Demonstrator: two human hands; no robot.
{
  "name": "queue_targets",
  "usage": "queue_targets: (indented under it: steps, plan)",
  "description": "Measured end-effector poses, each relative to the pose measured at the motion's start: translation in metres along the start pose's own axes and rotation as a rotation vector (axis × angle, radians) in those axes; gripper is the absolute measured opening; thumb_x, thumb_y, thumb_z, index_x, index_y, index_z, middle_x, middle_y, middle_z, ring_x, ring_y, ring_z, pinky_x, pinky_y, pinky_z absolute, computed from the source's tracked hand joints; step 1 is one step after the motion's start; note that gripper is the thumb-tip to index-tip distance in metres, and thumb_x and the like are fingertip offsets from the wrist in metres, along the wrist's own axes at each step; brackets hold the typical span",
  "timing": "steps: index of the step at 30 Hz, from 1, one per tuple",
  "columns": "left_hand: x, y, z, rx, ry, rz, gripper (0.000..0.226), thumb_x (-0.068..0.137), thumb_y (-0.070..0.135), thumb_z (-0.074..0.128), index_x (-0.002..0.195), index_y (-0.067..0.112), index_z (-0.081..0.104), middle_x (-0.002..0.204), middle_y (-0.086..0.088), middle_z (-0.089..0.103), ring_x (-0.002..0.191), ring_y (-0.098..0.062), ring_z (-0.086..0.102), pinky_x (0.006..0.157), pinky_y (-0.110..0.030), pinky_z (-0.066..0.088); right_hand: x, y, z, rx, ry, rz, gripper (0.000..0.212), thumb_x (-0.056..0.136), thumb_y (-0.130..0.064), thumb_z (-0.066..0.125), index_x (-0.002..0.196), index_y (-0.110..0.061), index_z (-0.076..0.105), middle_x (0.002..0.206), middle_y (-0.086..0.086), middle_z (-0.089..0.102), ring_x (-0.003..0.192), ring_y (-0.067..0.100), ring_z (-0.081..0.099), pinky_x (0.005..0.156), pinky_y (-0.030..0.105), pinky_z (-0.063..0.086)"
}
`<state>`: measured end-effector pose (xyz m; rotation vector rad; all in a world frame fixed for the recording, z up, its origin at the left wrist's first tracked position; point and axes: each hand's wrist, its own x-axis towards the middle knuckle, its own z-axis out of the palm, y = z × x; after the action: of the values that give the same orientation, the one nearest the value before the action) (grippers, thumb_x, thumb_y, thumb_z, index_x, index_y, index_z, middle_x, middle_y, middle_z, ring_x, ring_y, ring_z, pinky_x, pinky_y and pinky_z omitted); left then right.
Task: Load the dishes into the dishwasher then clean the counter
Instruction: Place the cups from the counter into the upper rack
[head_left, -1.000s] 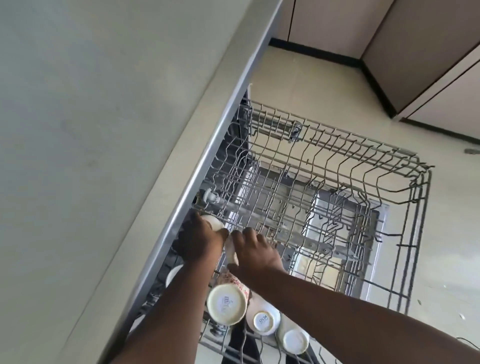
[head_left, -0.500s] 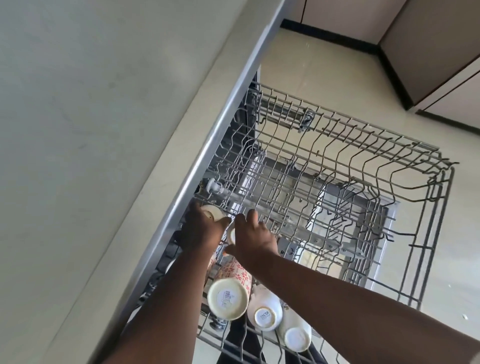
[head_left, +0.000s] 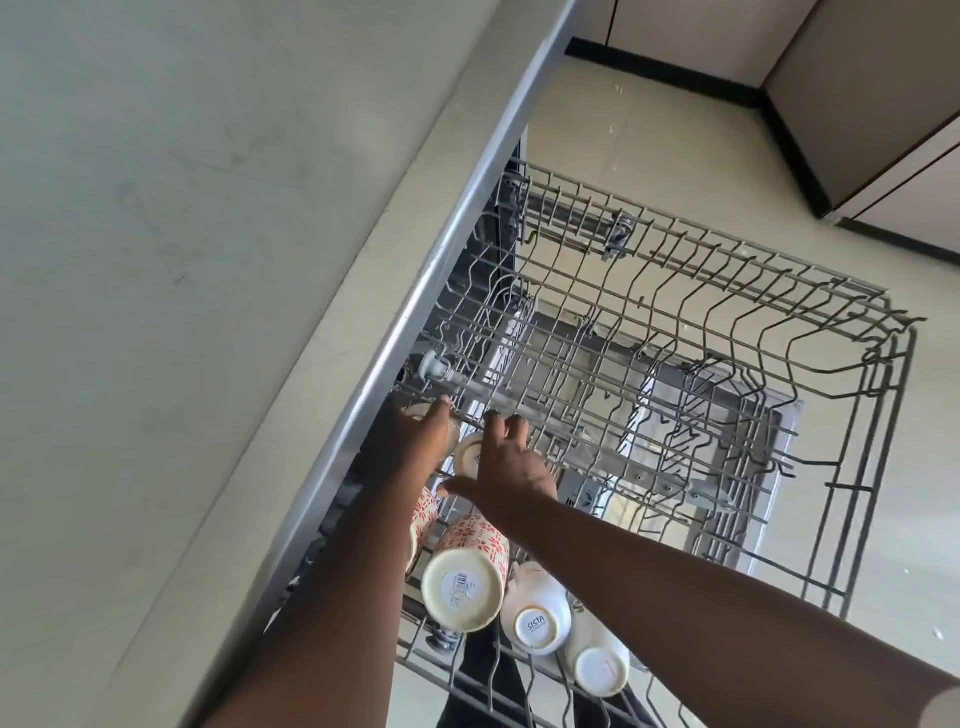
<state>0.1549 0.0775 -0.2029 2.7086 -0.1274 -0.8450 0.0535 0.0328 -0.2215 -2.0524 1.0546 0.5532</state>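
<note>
My right hand (head_left: 511, 470) has loosened since a moment ago: its fingers (head_left: 501, 426) have lifted and spread, the thumb stretched out to the left, so it now hovers slack over the cream mug (head_left: 470, 453) instead of closing on it. My left hand (head_left: 422, 434) has stayed put under the counter edge (head_left: 358, 415), fingers curled around another pale cup (head_left: 415, 411) whose rim just peeks out above my knuckles. The cream mug lies tilted between my two hands, at the back left of the upper rack (head_left: 727, 291), its mouth turned toward me.

Nearer to me in that same rack, three cups stand bottoms up in a row: a red-flowered mug (head_left: 465, 574) with a barcode sticker on its base, a white mug (head_left: 535, 613) marked SISTA, and a plain white cup (head_left: 597, 660). One more red-patterned cup (head_left: 422, 519) is half hidden behind my left forearm. The rest of the wire rack holds nothing. Through it the open dishwasher door (head_left: 769, 499) shows below.
</note>
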Motion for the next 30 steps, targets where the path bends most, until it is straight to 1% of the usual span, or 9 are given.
queue_targets:
  steps: [2, 4, 7, 10, 14, 20, 23, 26, 30]
  plan:
    - [0.002, 0.001, 0.0, 0.016, 0.016, -0.009, 0.062, 0.089, 0.059, 0.048, 0.134, 0.016, 0.047, 0.136, -0.008, 0.052, 0.124, -0.029, 0.049, 0.098, -0.038, 0.033, 0.003, -0.001, 0.002, 0.012, -0.016, 0.018, 0.092, 0.075, -0.055, 0.073, 0.141, -0.017, 0.02, 0.146, 0.017, 0.027, 0.108, 0.038, 0.058, 0.079, 0.044, 0.054]
    - [0.004, 0.0, 0.002, 0.052, 0.026, -0.008, 0.067, 0.088, 0.06, 0.047, 0.138, 0.016, 0.043, 0.14, -0.009, 0.048, 0.127, -0.03, 0.046, 0.103, -0.042, 0.031, 0.005, -0.001, 0.002, 0.029, -0.042, 0.022, 0.09, 0.075, -0.054, 0.074, 0.14, -0.017, 0.024, 0.14, 0.016, 0.032, 0.108, 0.037, 0.057, 0.082, 0.046, 0.054]
    - [0.006, -0.002, 0.004, 0.081, 0.015, 0.002, 0.069, 0.085, 0.057, 0.05, 0.14, 0.016, 0.04, 0.143, -0.009, 0.045, 0.129, -0.031, 0.044, 0.104, -0.044, 0.031, 0.007, 0.002, 0.002, 0.06, -0.063, 0.008, 0.09, 0.073, -0.053, 0.076, 0.139, -0.018, 0.025, 0.135, 0.013, 0.035, 0.109, 0.037, 0.057, 0.085, 0.048, 0.053]
    - [0.003, -0.004, 0.004, 0.065, 0.02, 0.031, 0.068, 0.083, 0.053, 0.054, 0.139, 0.016, 0.041, 0.14, -0.01, 0.047, 0.127, -0.032, 0.046, 0.103, -0.043, 0.033, 0.006, 0.006, 0.001, 0.07, -0.037, -0.05, 0.09, 0.077, -0.052, 0.073, 0.144, -0.022, 0.023, 0.141, 0.01, 0.035, 0.11, 0.034, 0.059, 0.085, 0.045, 0.054]
    - [-0.001, -0.003, 0.0, 0.024, 0.013, 0.014, 0.062, 0.084, 0.046, 0.057, 0.136, 0.016, 0.042, 0.136, -0.009, 0.05, 0.124, -0.031, 0.048, 0.101, -0.04, 0.035, -0.003, 0.012, 0.005, 0.072, 0.054, -0.12, 0.071, 0.088, -0.048, 0.059, 0.147, -0.031, 0.024, 0.146, 0.005, 0.033, 0.109, 0.033, 0.061, 0.084, 0.04, 0.053]
    - [0.0, 0.0, -0.002, -0.009, 0.012, 0.03, 0.058, 0.086, 0.047, 0.054, 0.135, 0.017, 0.044, 0.137, -0.009, 0.05, 0.125, -0.03, 0.048, 0.102, -0.039, 0.035, -0.007, 0.003, 0.011, -0.086, 0.066, -0.099, 0.053, 0.096, -0.042, 0.047, 0.138, -0.02, 0.025, 0.144, 0.009, 0.028, 0.102, 0.039, 0.061, 0.071, 0.04, 0.051]
    - [0.0, 0.0, 0.0, 0.002, 0.019, 0.024, 0.057, 0.086, 0.047, 0.054, 0.134, 0.017, 0.046, 0.136, -0.008, 0.051, 0.124, -0.03, 0.05, 0.1, -0.039, 0.036, -0.006, -0.006, 0.007, -0.185, 0.022, -0.059, 0.059, 0.097, -0.043, 0.046, 0.142, -0.015, 0.02, 0.148, 0.016, 0.022, 0.106, 0.041, 0.06, 0.067, 0.04, 0.048]
    - [-0.002, -0.003, 0.002, 0.015, 0.036, 0.047, 0.052, 0.082, 0.045, 0.057, 0.125, 0.015, 0.052, 0.126, -0.007, 0.059, 0.115, -0.029, 0.056, 0.093, -0.036, 0.041, -0.004, -0.007, 0.003, -0.19, 0.014, -0.018, 0.068, 0.094, -0.045, 0.052, 0.143, -0.014, 0.016, 0.147, 0.017, 0.025, 0.109, 0.041, 0.06, 0.067, 0.04, 0.047]
    - [-0.003, -0.006, 0.005, 0.061, 0.07, 0.115, 0.052, 0.084, 0.048, 0.054, 0.123, 0.014, 0.053, 0.122, -0.009, 0.06, 0.111, -0.029, 0.058, 0.089, -0.037, 0.043, -0.002, 0.004, -0.003, -0.199, 0.017, -0.095, 0.085, 0.086, -0.055, 0.06, 0.145, -0.016, 0.013, 0.143, 0.015, 0.029, 0.102, 0.039, 0.063, 0.068, 0.042, 0.052]
